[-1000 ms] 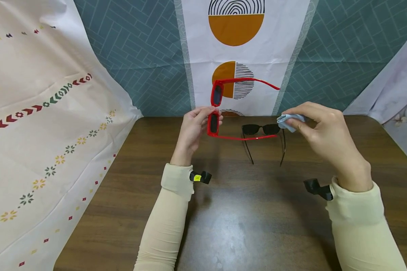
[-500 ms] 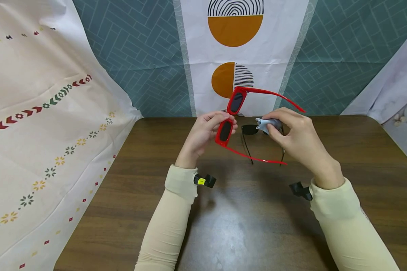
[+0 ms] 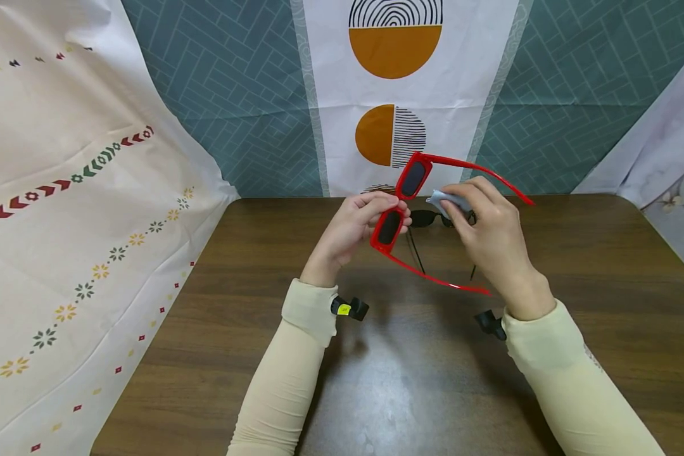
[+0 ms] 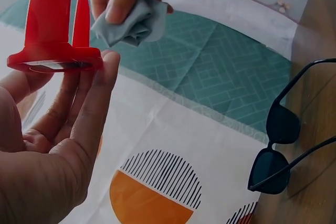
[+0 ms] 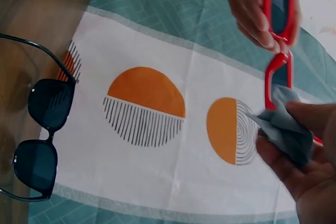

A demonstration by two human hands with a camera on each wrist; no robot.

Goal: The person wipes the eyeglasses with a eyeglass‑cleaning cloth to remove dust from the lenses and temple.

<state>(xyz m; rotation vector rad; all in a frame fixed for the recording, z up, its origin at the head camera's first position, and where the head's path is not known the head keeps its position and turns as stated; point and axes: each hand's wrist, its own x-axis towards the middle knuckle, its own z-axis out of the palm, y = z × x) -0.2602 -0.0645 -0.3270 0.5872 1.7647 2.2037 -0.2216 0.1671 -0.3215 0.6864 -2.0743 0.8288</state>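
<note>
Gap narrowed: right hand [image 3: 493, 223], pinching blue cloth [image 3: 436, 199], has moved in from 3 o'clock toward red sunglasses [image 3: 390, 227] pinched in left hand [image 3: 354, 223]. Judged: contact nearly possible.

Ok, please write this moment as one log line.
left grip: holds red-framed sunglasses at mid-frame | right grip: pinches light-blue cloth near them, contact unclear | wood-grain table: black sunglasses, unfolded

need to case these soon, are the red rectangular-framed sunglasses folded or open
Open: in the head view, both temple arms of the red rectangular-framed sunglasses extend away from the front, well apart.
</note>
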